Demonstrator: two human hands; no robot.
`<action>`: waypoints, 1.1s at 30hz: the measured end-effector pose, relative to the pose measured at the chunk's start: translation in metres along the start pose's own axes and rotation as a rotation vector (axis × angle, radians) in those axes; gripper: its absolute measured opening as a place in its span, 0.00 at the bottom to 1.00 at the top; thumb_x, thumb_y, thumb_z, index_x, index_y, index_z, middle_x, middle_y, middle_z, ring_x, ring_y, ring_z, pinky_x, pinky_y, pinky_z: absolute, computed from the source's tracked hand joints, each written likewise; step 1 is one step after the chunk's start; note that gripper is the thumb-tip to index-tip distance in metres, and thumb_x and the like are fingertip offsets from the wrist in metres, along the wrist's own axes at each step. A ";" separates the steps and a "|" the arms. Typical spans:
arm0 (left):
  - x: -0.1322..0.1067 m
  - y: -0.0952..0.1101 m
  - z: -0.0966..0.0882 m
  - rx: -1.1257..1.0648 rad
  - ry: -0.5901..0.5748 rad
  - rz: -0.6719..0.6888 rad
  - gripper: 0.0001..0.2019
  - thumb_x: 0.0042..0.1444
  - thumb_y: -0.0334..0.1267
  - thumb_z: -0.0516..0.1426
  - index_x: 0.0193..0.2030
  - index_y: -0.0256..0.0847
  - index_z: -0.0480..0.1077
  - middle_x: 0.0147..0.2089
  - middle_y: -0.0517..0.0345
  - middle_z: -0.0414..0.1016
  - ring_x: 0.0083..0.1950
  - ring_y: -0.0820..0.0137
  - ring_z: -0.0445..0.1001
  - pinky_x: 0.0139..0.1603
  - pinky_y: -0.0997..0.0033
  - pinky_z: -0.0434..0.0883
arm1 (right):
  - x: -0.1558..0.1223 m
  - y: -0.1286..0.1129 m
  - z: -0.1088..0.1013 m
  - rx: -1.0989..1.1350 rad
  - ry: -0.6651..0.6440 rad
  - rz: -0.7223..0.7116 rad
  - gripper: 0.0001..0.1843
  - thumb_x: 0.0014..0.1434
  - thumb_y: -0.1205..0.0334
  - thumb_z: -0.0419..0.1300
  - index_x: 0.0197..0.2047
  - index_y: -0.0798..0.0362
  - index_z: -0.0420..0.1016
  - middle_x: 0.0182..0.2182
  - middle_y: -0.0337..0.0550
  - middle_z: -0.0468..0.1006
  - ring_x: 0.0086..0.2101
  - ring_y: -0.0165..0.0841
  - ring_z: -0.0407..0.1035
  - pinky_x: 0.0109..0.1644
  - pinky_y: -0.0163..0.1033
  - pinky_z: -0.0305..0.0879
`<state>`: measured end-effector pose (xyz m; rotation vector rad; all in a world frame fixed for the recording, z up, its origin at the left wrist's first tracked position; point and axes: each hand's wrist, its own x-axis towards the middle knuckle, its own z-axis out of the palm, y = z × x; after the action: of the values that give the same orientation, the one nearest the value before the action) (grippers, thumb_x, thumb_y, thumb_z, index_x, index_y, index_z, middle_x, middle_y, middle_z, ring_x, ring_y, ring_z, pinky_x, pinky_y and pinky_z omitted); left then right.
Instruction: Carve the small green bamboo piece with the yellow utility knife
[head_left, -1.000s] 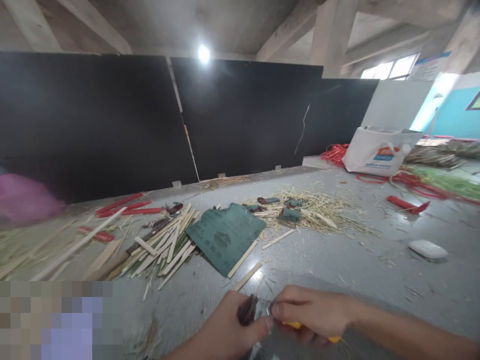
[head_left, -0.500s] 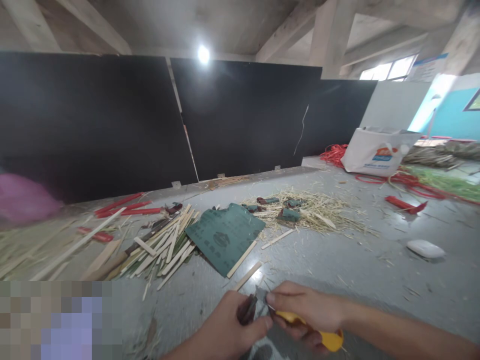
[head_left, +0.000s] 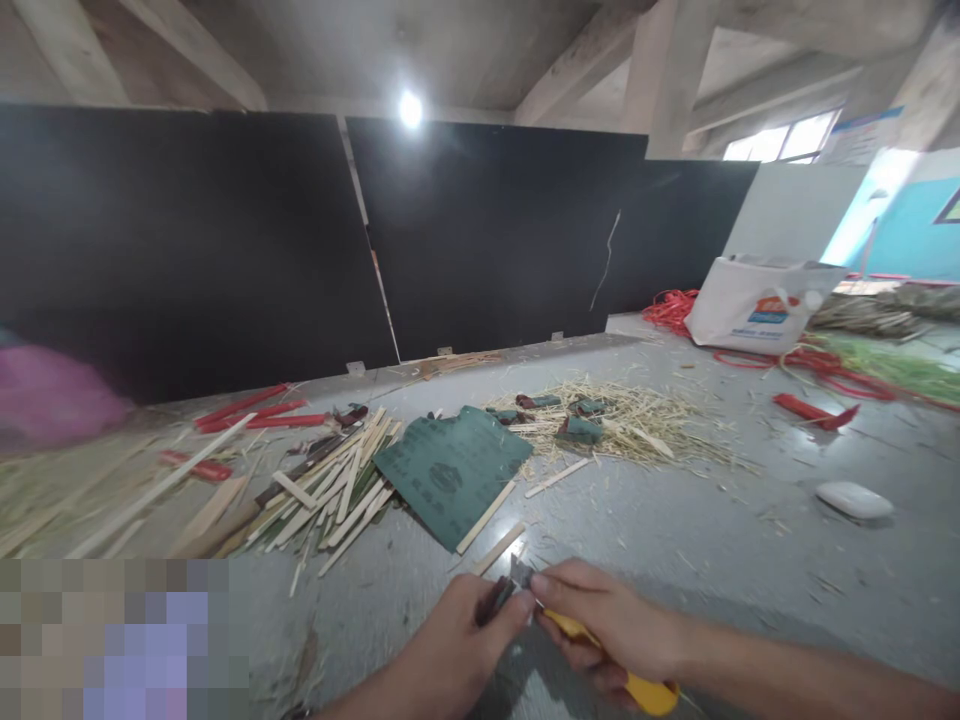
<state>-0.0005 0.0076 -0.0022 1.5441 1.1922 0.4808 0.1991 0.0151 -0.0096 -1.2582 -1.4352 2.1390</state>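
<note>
My left hand [head_left: 450, 650] pinches a small dark piece [head_left: 495, 598] at the bottom middle of the view. My right hand [head_left: 600, 620] grips a yellow-handled utility knife [head_left: 637, 690], its blade tip [head_left: 519, 572] touching the dark piece. Both hands meet just above the grey floor [head_left: 675, 540]. What the dark piece is made of I cannot make out.
A green sandpaper sheet [head_left: 450, 472] lies ahead, with a pile of bamboo strips [head_left: 330, 490] to its left and a heap of shavings [head_left: 622, 420] beyond. A white case [head_left: 853, 498] lies to the right. Red strips [head_left: 255, 412], a white bag [head_left: 757, 300], black wall panels [head_left: 487, 230].
The right hand has drawn the knife back so more of its yellow handle shows, and the blade now sits over the dark piece. The left hand shifted slightly up.
</note>
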 end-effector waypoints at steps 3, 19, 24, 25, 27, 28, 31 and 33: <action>0.001 -0.004 0.001 -0.013 0.058 -0.022 0.27 0.56 0.68 0.51 0.33 0.42 0.67 0.32 0.62 0.61 0.38 0.65 0.60 0.39 0.67 0.60 | 0.002 0.002 0.005 0.003 0.062 -0.031 0.29 0.62 0.27 0.52 0.35 0.47 0.62 0.16 0.25 0.57 0.12 0.22 0.45 0.14 0.30 0.51; -0.005 -0.003 0.002 0.047 0.137 -0.121 0.28 0.51 0.71 0.54 0.30 0.45 0.62 0.31 0.65 0.57 0.35 0.67 0.57 0.38 0.67 0.59 | 0.006 -0.031 -0.049 0.338 0.418 -0.332 0.29 0.60 0.29 0.56 0.32 0.47 0.58 0.15 0.23 0.52 0.13 0.22 0.42 0.16 0.29 0.43; -0.003 -0.006 0.001 0.016 0.063 -0.079 0.23 0.52 0.64 0.54 0.30 0.44 0.62 0.31 0.64 0.57 0.37 0.67 0.58 0.39 0.67 0.58 | -0.003 -0.004 -0.011 0.071 -0.073 0.005 0.33 0.54 0.25 0.61 0.32 0.48 0.65 0.13 0.24 0.57 0.11 0.23 0.47 0.14 0.29 0.51; -0.003 -0.005 0.000 0.015 0.050 -0.064 0.21 0.52 0.61 0.54 0.29 0.44 0.62 0.31 0.64 0.57 0.37 0.67 0.58 0.38 0.68 0.58 | -0.004 -0.002 -0.007 0.037 -0.131 0.057 0.32 0.55 0.25 0.60 0.33 0.48 0.65 0.13 0.24 0.57 0.11 0.23 0.48 0.14 0.28 0.52; -0.004 -0.002 0.000 0.027 0.050 -0.040 0.17 0.52 0.56 0.54 0.27 0.44 0.60 0.30 0.65 0.56 0.37 0.68 0.57 0.37 0.69 0.57 | -0.006 -0.001 -0.005 0.017 -0.164 0.126 0.30 0.60 0.27 0.58 0.34 0.48 0.67 0.13 0.25 0.56 0.11 0.23 0.48 0.15 0.27 0.53; -0.005 0.000 0.000 0.039 0.052 -0.029 0.16 0.52 0.54 0.54 0.26 0.44 0.59 0.29 0.65 0.55 0.36 0.68 0.57 0.36 0.69 0.56 | -0.007 -0.002 -0.005 0.017 -0.162 0.149 0.29 0.62 0.29 0.56 0.34 0.48 0.67 0.13 0.25 0.56 0.11 0.23 0.48 0.14 0.27 0.54; -0.007 0.007 0.000 0.036 0.000 0.032 0.14 0.51 0.52 0.54 0.26 0.45 0.60 0.27 0.67 0.53 0.33 0.70 0.54 0.33 0.69 0.53 | -0.004 -0.004 -0.006 0.055 -0.117 0.175 0.26 0.66 0.33 0.54 0.33 0.48 0.66 0.13 0.26 0.56 0.11 0.23 0.45 0.13 0.27 0.53; -0.007 0.011 0.000 0.014 -0.029 0.068 0.13 0.51 0.52 0.54 0.27 0.46 0.59 0.26 0.68 0.51 0.31 0.71 0.52 0.31 0.69 0.51 | -0.002 -0.004 -0.007 0.082 -0.099 0.171 0.26 0.66 0.34 0.53 0.32 0.48 0.65 0.13 0.27 0.56 0.11 0.23 0.45 0.12 0.28 0.53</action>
<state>0.0017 0.0020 0.0098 1.6030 1.1261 0.4942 0.2045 0.0204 -0.0063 -1.3046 -1.3044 2.3766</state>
